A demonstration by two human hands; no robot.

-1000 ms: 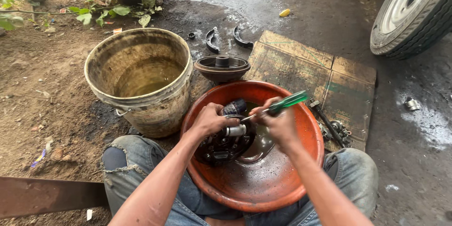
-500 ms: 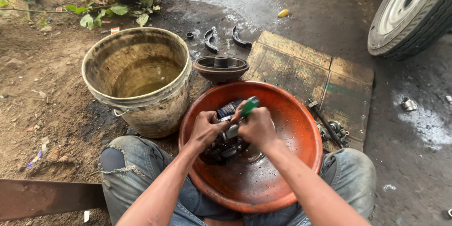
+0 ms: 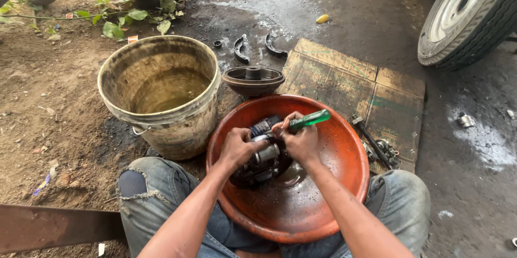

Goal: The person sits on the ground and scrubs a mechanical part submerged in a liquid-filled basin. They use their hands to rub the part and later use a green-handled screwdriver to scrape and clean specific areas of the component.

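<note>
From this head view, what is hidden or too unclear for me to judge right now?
- Working end of the green-handled tool: hidden behind the right hand.
- Underside of the dark metal part in the red basin: covered by both hands; left hand masks its left side.
- Bucket contents: murky liquid, bottom not visible.
- Wheel: cut off by the right and top edges.
- Small parts beside the basin: too small to identify.

A bucket (image 3: 161,94) stands left of the basin (image 3: 334,193), a drum (image 3: 253,79) behind it, boards (image 3: 371,88) right.
</note>
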